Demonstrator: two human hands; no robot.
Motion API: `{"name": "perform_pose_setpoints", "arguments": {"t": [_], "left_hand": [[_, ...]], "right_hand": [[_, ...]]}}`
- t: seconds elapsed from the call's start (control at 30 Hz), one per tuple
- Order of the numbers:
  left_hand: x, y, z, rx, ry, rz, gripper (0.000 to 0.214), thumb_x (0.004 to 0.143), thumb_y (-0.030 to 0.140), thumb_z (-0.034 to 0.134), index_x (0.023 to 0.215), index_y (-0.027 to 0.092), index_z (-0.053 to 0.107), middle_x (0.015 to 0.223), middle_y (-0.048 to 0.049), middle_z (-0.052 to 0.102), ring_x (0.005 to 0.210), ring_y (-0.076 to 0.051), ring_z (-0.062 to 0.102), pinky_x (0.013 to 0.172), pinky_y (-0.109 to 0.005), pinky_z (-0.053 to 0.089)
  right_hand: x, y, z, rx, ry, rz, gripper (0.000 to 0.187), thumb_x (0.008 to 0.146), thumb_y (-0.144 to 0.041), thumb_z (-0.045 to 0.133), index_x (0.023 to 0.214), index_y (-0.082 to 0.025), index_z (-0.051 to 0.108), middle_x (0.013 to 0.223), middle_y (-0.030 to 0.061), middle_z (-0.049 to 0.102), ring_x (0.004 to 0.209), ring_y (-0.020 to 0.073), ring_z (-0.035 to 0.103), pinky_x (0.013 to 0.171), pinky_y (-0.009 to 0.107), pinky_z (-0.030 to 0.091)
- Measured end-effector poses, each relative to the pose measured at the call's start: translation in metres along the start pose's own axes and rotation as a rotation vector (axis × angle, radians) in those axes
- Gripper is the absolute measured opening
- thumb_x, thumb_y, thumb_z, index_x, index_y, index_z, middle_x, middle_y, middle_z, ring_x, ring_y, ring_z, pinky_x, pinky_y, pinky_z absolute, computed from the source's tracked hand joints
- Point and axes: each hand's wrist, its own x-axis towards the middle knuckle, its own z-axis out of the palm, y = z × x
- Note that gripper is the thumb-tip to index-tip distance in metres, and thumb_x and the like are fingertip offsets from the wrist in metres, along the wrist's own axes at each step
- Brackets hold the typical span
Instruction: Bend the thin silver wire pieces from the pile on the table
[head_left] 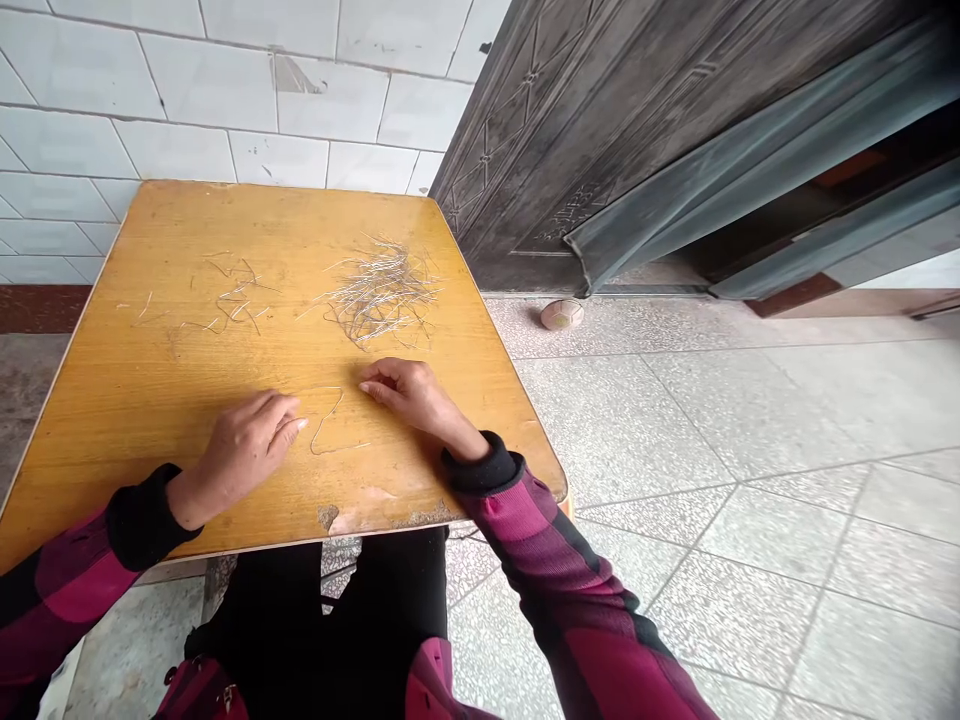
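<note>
Standing on a speckled tile floor (675, 420), a yellow wooden desk (150, 330) sat before a white tiled wall (180, 100), with a dark embossed door (600, 130) to the right and a small pale ball (562, 314) on the floor beside it. Toward the desk's far side lay a loose pile of thin metal wires (382, 292), with a sparser scatter of wires (236, 298) to its left. Nearer, a single bent wire (326, 420) lay between the hands. The left hand (244, 450) rested open and flat, its fingertips just beside that wire; the right hand (416, 395) lay loosely curled on the desk, near the wire. Neither hand held anything.
</note>
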Motion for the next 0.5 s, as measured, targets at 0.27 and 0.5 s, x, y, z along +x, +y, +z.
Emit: {"name": "perform_pose_setpoints", "arguments": {"t": [0.27,0.5], "left_hand": [[0.000,-0.006,0.011,0.205,-0.031,0.192,0.066,0.084,0.042,0.063,0.135,0.008,0.039,0.141,-0.0260,0.044,0.132,-0.037,0.041,0.107,-0.053,0.038],[0.008,-0.027,0.001,0.192,0.120,0.147,0.039,0.089,0.034,0.058,0.119,0.009,0.054,0.122,-0.0203,0.059,0.115,-0.031,0.055,0.099,-0.047,0.046]], "right_hand": [[-0.002,0.005,-0.011,0.090,0.054,0.003,0.015,0.083,-0.029,0.062,0.082,-0.014,0.067,0.071,0.0005,0.062,0.062,0.0092,0.050,0.060,0.024,0.038],[-0.051,-0.046,-0.041,0.368,0.151,-0.366,0.023,0.089,-0.040,0.060,0.083,-0.018,0.066,0.082,0.0042,0.067,0.076,0.0140,0.062,0.072,0.030,0.049]]}}
